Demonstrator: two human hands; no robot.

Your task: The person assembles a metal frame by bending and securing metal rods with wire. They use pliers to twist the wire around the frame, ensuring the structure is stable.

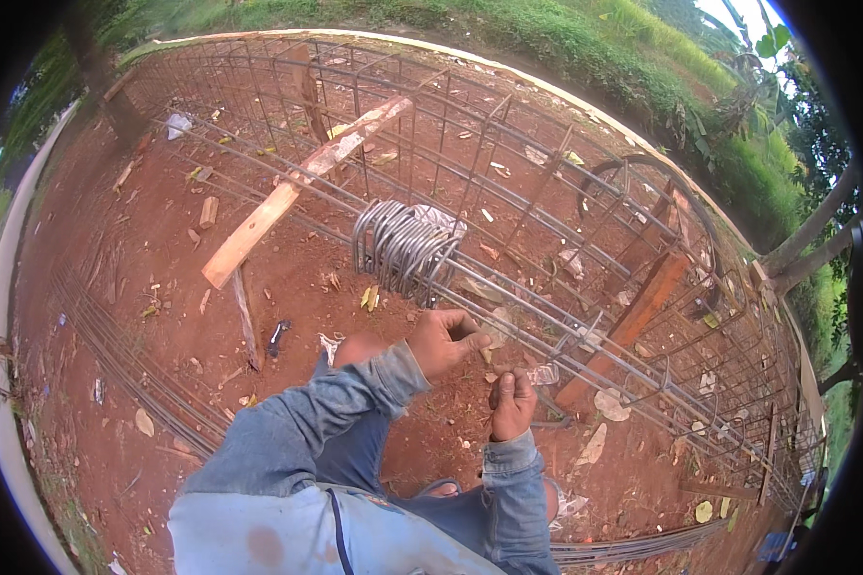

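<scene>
Since the plank (pixel 256 232) seemingly props the rods (pixel 508 292), the rings (pixel 403 244) hang at eleven o'clock. My left hand (pixel 441 343) and right hand (pixel 515 402) curl; whether they grip anything, I cannot tell.

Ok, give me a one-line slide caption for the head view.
Left hand and right hand close together beside long metal bars carrying bunched metal loops, over red soil.
</scene>
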